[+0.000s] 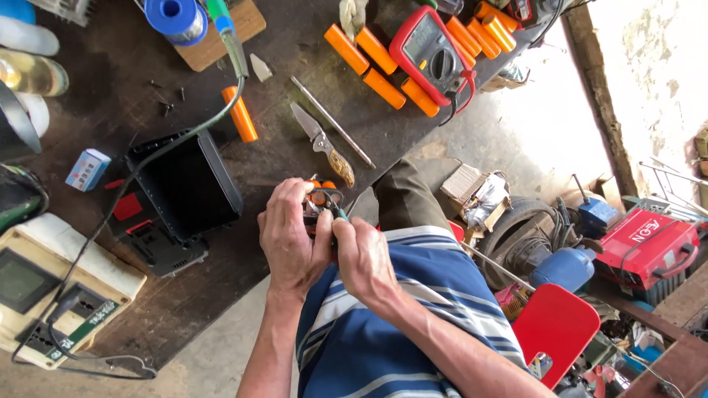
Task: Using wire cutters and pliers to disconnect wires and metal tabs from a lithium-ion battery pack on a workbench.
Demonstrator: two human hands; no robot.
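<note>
Head view, orange cell pack (318, 197) upright-ish, both hands' grip, tool (336, 211) diag.

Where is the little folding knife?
In the head view, the folding knife lies open on the dark workbench, just above the person's hands, beside a thin metal rod and right of a single orange battery cell.

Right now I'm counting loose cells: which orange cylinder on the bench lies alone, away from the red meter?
The orange cylinder just above the black case, beside the green cable. The others cluster around the red multimeter.
</note>
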